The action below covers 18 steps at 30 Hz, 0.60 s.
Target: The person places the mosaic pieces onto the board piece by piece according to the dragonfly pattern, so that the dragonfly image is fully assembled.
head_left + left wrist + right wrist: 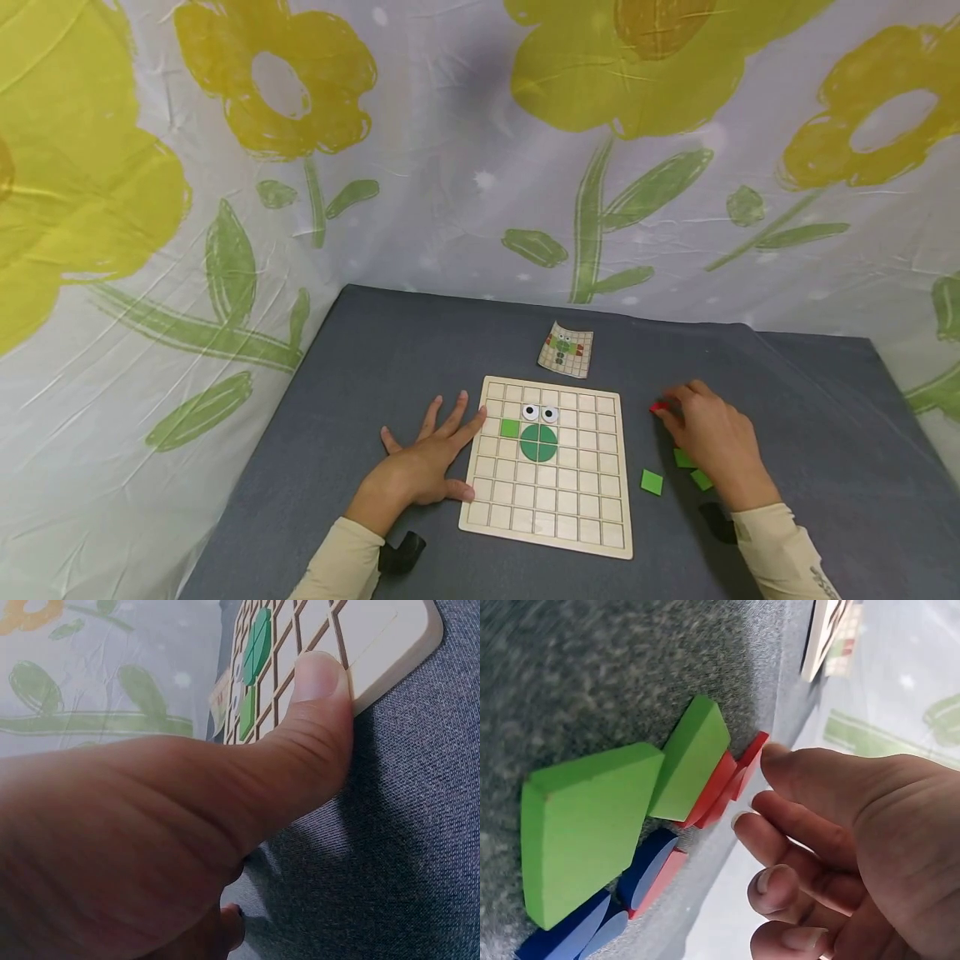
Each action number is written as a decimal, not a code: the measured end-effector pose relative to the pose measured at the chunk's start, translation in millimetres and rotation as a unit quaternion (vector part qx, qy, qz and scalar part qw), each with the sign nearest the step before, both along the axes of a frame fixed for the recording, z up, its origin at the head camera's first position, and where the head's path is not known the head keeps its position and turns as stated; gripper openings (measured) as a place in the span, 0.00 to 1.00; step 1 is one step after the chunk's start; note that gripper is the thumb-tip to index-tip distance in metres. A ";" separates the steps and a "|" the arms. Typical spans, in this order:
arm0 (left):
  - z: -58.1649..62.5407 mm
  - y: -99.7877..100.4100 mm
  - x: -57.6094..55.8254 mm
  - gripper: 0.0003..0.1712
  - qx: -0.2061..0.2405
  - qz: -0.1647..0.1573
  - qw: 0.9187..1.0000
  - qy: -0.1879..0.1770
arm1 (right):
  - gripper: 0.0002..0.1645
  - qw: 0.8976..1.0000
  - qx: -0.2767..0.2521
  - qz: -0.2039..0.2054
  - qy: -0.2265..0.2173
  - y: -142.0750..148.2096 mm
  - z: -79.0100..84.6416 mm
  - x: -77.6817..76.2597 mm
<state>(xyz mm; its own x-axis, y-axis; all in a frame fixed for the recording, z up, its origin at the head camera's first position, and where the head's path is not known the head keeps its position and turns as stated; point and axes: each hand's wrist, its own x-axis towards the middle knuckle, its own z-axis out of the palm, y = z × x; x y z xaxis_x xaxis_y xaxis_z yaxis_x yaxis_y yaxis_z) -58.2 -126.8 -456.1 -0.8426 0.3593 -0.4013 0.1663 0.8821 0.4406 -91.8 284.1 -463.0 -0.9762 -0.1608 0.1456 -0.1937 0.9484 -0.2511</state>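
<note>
A wooden grid board (600,500) lies flat on the dark cloth. On it are two googly-eye pieces (531,412), a green circle made of quarter pieces (530,451) and a light green square (510,428). My left hand (420,467) spreads its fingers at the board's left side, with the thumb (319,690) resting on the edge and a fingertip at the rim higher up. Right of the board, my right hand (712,433) pinches a small red piece (658,407) between thumb and finger. Under that hand lie light green squares (592,832), red pieces (712,791) and blue curved pieces (645,866).
A small picture card (566,350) with a figure on a grid lies behind the board. One loose green square (652,482) sits between the board and the right hand. A flower-printed curtain (450,167) hangs behind the table (420,333).
</note>
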 end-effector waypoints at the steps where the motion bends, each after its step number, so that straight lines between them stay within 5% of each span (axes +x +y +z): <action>1: -0.3 -0.1 -0.1 0.67 0.001 0.000 1.000 0.000 | 0.19 1.000 0.000 0.000 -0.003 0.4 -0.4 -0.4; 18: -11.4 -3.9 -4.3 0.69 0.006 -0.003 1.000 -0.017 | 0.14 0.999 0.006 0.016 -0.052 4.2 -3.2 -13.3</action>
